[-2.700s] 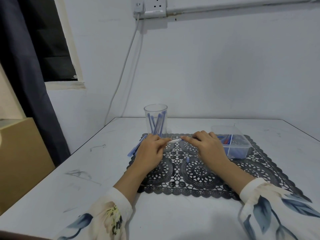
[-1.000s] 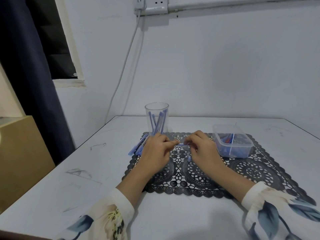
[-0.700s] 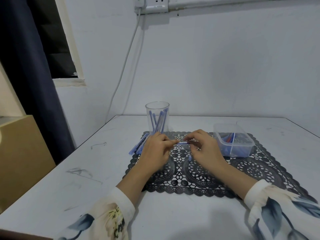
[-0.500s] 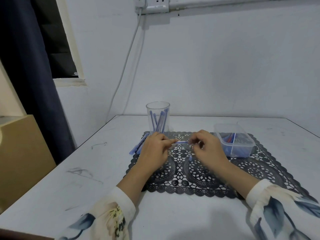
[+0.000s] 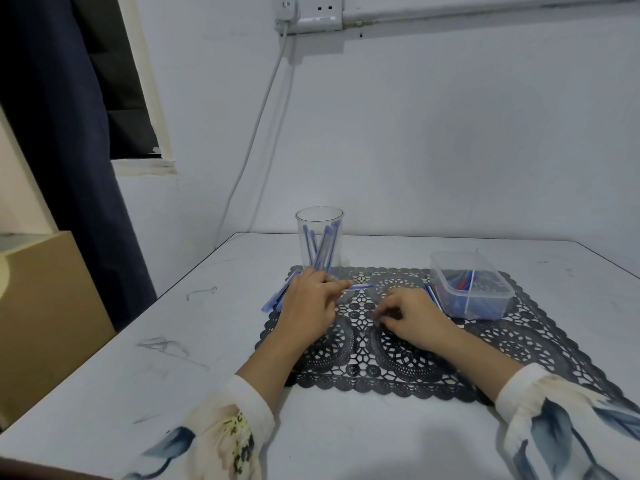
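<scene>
My left hand (image 5: 308, 306) rests on the black lace mat (image 5: 526, 344) and pinches a thin blue pen (image 5: 360, 287), whose free end points right. My right hand (image 5: 412, 320) is lower on the mat, apart from the pen. Its fingers are curled down and pinch a small blue pen cap, which they almost hide. A clear glass (image 5: 320, 233) with several blue pens stands just behind my left hand.
Several loose blue pens (image 5: 277, 299) lie at the mat's left edge. A clear plastic box (image 5: 485, 306) with blue and red pieces sits on the mat's right, with a pen (image 5: 431, 294) beside it. The white table meets the wall; a cardboard box stands far left.
My right hand has let go of the pen's right end and dropped toward me onto the mat, over the small blue cap. My left hand still holds the pen.
</scene>
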The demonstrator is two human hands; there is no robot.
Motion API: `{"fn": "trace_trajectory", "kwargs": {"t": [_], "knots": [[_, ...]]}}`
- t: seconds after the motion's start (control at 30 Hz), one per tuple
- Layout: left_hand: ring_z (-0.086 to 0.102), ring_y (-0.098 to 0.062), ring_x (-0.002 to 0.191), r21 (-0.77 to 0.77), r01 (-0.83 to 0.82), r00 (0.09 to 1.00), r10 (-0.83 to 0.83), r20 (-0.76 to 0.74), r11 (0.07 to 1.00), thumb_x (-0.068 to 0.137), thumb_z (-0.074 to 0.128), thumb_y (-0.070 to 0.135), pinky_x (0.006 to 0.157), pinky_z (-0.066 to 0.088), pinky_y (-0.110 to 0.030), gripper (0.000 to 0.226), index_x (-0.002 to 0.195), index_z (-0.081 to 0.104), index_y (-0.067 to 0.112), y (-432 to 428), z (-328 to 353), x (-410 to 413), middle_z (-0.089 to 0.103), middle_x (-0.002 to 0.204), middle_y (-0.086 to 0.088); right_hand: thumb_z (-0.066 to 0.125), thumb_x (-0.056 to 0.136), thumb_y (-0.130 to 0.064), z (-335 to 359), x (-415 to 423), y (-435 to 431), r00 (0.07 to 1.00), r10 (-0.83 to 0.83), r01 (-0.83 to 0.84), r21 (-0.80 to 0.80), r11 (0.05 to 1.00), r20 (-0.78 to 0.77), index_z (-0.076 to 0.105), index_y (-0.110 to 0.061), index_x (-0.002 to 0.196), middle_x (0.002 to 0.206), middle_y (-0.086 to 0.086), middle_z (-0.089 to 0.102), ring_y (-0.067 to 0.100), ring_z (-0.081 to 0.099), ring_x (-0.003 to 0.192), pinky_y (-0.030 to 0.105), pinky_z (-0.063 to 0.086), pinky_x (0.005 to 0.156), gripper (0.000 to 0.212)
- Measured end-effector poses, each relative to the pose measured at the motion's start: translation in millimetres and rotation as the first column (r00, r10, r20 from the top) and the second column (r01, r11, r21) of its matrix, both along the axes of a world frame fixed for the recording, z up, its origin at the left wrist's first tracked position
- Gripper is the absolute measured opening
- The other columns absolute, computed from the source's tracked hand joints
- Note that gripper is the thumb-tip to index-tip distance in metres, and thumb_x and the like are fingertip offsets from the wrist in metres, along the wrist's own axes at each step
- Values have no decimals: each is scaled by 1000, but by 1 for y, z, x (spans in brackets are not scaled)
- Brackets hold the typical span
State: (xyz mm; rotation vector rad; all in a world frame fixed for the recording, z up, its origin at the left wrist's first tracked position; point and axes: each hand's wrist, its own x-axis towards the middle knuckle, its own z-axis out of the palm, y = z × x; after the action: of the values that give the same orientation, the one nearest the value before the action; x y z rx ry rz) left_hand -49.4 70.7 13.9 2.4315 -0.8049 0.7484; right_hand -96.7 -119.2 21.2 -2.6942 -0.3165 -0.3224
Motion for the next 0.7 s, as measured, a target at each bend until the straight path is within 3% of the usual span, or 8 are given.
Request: {"fn": "trace_trajectory", "kwargs": {"t": [0.1, 0.2, 0.3, 0.53, 0.7], "knots": [[47, -19, 87, -17, 4, 1000, -5, -20, 1000, 83, 56, 3, 73, 36, -29, 40, 116, 66, 24, 0, 0, -1, 63, 86, 1, 63, 82, -3, 3, -1, 1, 996, -91, 85, 215, 973, 17, 74, -19, 90, 81, -9, 60, 3, 53, 74, 10, 39, 72, 21], [47, -18, 88, -37, 20, 999, -21, -40, 999, 85, 56, 3, 76, 39, -31, 39, 117, 65, 24, -1, 0, -2, 63, 87, 1, 66, 81, -1, 4, -1, 2, 985, -172, 140, 529, 837, 11, 72, -20, 86, 78, -8, 66, 9, 63, 76, 22, 51, 78, 21], [47, -18, 88, -45, 45, 997, -47, -58, 998, 86, 56, 4, 80, 41, -32, 39, 118, 64, 24, -1, 0, -4, 62, 87, 0, 67, 80, 2, 2, 1, 0, 977, -202, 104, 687, 720, 64, 67, -31, 77, 81, -5, 69, 15, 65, 83, 32, 53, 82, 33], [47, -17, 87, -47, 120, 991, -123, -60, 992, 85, 55, 2, 79, 43, -37, 41, 118, 64, 24, -5, -3, -5, 60, 85, 1, 64, 78, 10, 1, 2, 8, 987, -138, 20, 776, 631, 87, 67, -19, 78, 78, 0, 66, 8, 60, 74, 9, 48, 63, 29], [47, -17, 85, -41, 122, 991, -124, -54, 992, 85, 56, 2, 77, 44, -38, 41, 118, 64, 24, -5, -1, -5, 61, 84, 1, 62, 78, 14, 3, 0, 9, 990, -103, -11, 795, 606, 93, 68, -6, 85, 79, 3, 65, -2, 59, 68, 5, 45, 60, 22]]}}
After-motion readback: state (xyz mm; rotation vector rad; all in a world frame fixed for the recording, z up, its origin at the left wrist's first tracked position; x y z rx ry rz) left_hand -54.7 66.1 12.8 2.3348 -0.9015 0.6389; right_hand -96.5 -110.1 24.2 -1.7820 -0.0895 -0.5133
